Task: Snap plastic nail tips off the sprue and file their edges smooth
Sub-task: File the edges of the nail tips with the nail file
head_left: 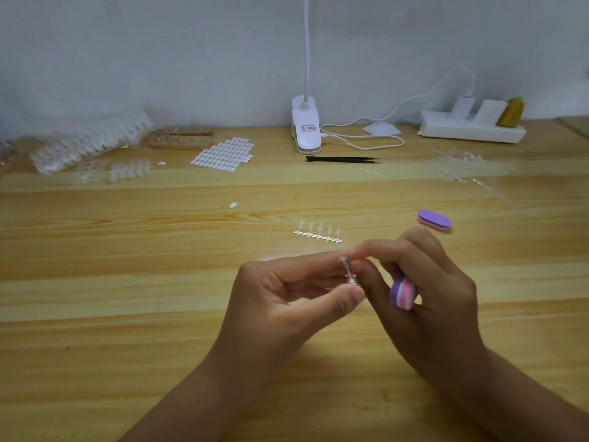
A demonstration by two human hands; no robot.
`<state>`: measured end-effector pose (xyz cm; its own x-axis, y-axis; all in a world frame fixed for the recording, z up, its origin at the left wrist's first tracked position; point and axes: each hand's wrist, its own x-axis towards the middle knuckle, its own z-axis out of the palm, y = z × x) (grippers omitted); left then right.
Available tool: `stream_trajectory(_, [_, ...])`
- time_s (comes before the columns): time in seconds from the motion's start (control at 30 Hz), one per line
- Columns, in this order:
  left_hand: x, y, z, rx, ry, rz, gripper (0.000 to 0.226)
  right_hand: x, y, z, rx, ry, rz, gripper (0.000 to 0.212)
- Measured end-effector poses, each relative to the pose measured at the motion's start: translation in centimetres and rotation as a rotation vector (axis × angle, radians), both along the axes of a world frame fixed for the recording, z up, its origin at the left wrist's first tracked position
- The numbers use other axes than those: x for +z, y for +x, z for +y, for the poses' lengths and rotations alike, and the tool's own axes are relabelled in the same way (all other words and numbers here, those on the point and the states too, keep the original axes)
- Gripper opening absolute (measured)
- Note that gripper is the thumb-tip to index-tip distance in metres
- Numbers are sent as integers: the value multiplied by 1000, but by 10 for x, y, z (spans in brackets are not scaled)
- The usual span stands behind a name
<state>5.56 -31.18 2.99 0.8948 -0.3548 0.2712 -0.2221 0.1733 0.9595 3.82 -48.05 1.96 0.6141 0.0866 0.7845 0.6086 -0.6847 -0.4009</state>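
My left hand (287, 301) pinches a small metal nail holder (349, 272) between thumb and fingers above the table. The fingertips of my right hand (427, 282) touch the top of that holder, where a clear nail tip seems to sit. A purple-and-pink buffer block (404, 293) is tucked in the right palm. A clear sprue with several nail tips (317, 233) lies on the table just beyond my hands. A second purple-and-pink buffer block (433, 220) lies to the right of it.
Bags and sprues of clear tips (92, 145) and a sheet of adhesive tabs (223, 154) lie at the back left by a wooden stand (180, 139). Black tweezers (342, 159), a clip lamp (305, 127), a power strip (471, 129) and spent sprues (459, 165) sit behind.
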Motion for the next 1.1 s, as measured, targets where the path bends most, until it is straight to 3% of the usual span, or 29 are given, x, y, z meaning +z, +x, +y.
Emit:
stream_trajectory(0.13, [2,-1,2,129,75,-94,31,4,-3,-5,117,111,240,32])
stream_trajectory(0.23, [3,1,4,225,224,-262,26,8,-5,-12,225,199,398,42])
stream_trajectory(0.4, [-2,2,3,338,443,-472,22,9,-3,-20,251,204,445,32])
stream_trajectory(0.5, [-3,2,3,337,487,-499,26,3,1,-19,236,154,383,20])
stream_trajectory(0.7, [0,3,2,338,540,-541,23,-3,6,-18,164,-131,75,28])
stream_trajectory(0.93, [1,2,3,335,536,-544,17,-1,9,-23,113,-163,59,25])
stream_trajectory(1.1, [0,2,4,308,552,-577,18,-2,5,-15,205,-168,17,25])
